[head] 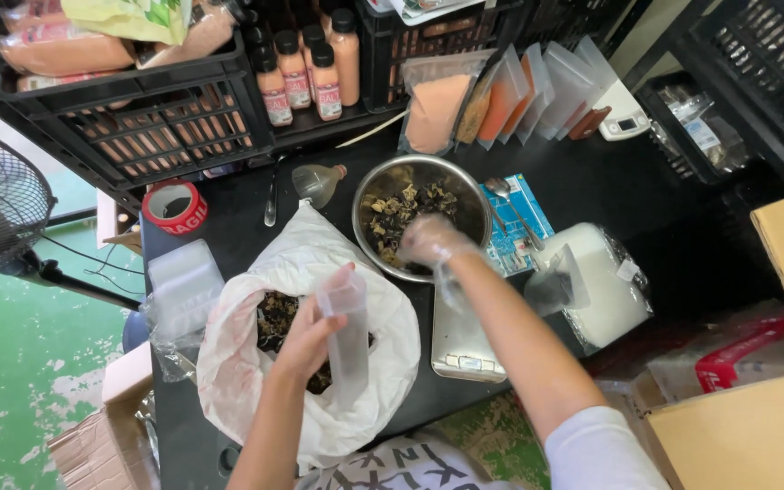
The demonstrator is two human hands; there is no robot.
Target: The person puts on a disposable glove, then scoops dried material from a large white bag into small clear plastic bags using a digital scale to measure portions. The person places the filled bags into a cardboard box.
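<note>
Left side: white sack (319,272) fills the table front; left hand (306,340) holds a clear pouch (348,336) over its mouth.
Centre: steel bowl (419,172) blocked by gloved right hand (428,240); scale (460,349) just below it.
Rear: crate (138,118), bottles (306,68) and standing pouches (510,95) wall off the back edge.
Right: white bag (605,281) occupies the table.
Open passage: bare black table (619,186) behind the white bag.
Left edge: tape roll (174,207), stacked clear pouches (179,290).

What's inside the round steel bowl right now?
The round steel bowl holds dark, curly dried pieces. The right hand, in a clear plastic glove, reaches in and covers the near side; the bowl's bottom is hidden.
</note>
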